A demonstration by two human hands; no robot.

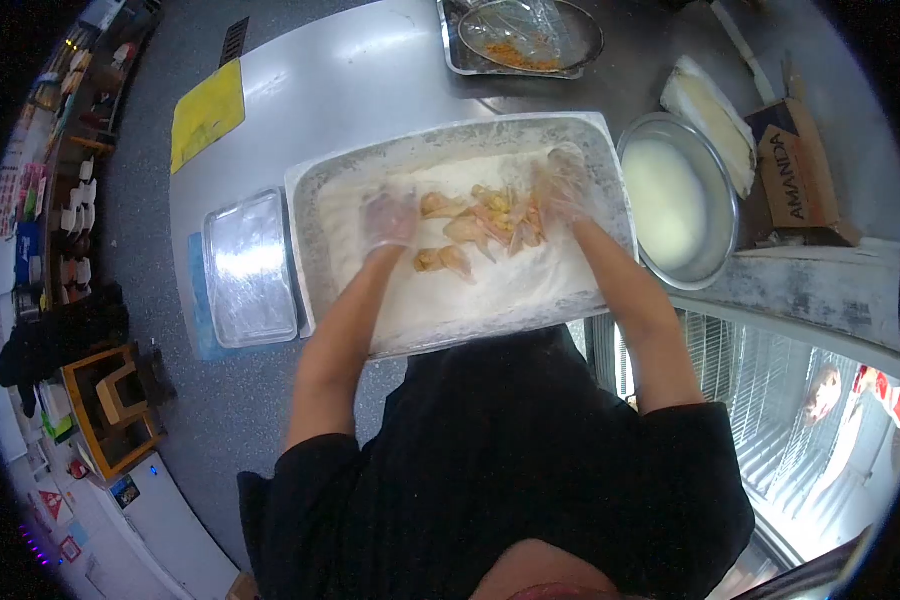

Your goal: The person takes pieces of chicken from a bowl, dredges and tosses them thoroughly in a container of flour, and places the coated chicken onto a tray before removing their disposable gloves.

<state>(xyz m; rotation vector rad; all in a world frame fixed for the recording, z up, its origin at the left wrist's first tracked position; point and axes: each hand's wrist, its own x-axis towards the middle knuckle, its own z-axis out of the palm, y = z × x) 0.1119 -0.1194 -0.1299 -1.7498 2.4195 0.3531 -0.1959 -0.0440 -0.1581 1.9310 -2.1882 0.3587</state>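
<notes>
A large white tub (pixel 303 250) holds a bed of pale flour (pixel 530 280). Several raw chicken pieces (pixel 467 229), apparently wings, lie on it in a loose group. My left hand (pixel 388 218), in a clear plastic glove, is low over the flour just left of the chicken; motion smears its fingers. My right hand (pixel 564 188), also gloved, is at the right end of the group, against or very near the rightmost pieces. Its fingers are blurred too, so I cannot make out a grip on either side.
Right of the tub stands a steel bowl (pixel 727 225) of pale liquid, with an AMANDA cardboard box (pixel 795 170) beyond. A lidded-looking metal tray (pixel 252 268) lies left, near a yellow cloth (pixel 208 115). At the back sits a tray with a sieve (pixel 530 65). A lit fridge (pixel 800 420) is lower right.
</notes>
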